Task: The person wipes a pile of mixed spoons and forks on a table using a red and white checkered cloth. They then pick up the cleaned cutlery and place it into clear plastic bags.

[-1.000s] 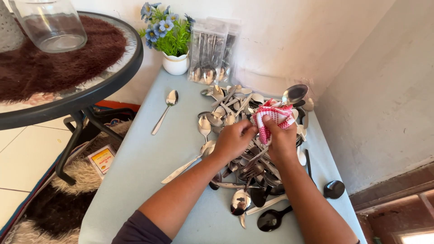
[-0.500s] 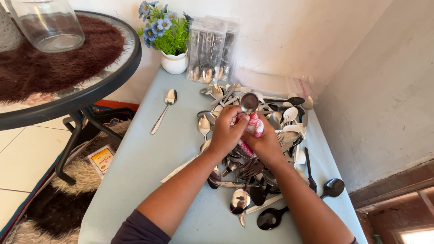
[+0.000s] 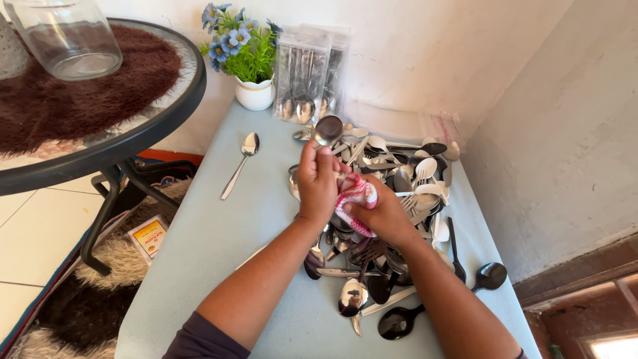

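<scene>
Pale blue tabletop (image 3: 219, 246) against a white wall, strewn on its right half with a heap of steel and black spoons and forks (image 3: 399, 193). Nearest, two black ladle-shaped spoons (image 3: 442, 299) lying at the front edge. Above the heap, left hand (image 3: 318, 183) closed round the handle of a shiny steel spoon (image 3: 328, 129), bowl up; right hand (image 3: 382, 216) clamped on a red-and-white checked cloth (image 3: 355, 196) pressed against the handle. Compared with half a second ago, spoon lifted higher and cloth slid lower down the handle. To the left, a single steel teaspoon (image 3: 240, 163) lying apart. On the floor, lower left, a small flat yellow-and-red box (image 3: 149, 237) on a shaggy rug. Farther back, clear upright plastic packets of cutlery (image 3: 309, 76) leaning on the wall, beside a white pot of blue flowers (image 3: 242, 56). Far left, round glass table (image 3: 133, 143) bearing a clear glass jar (image 3: 66, 36).
</scene>
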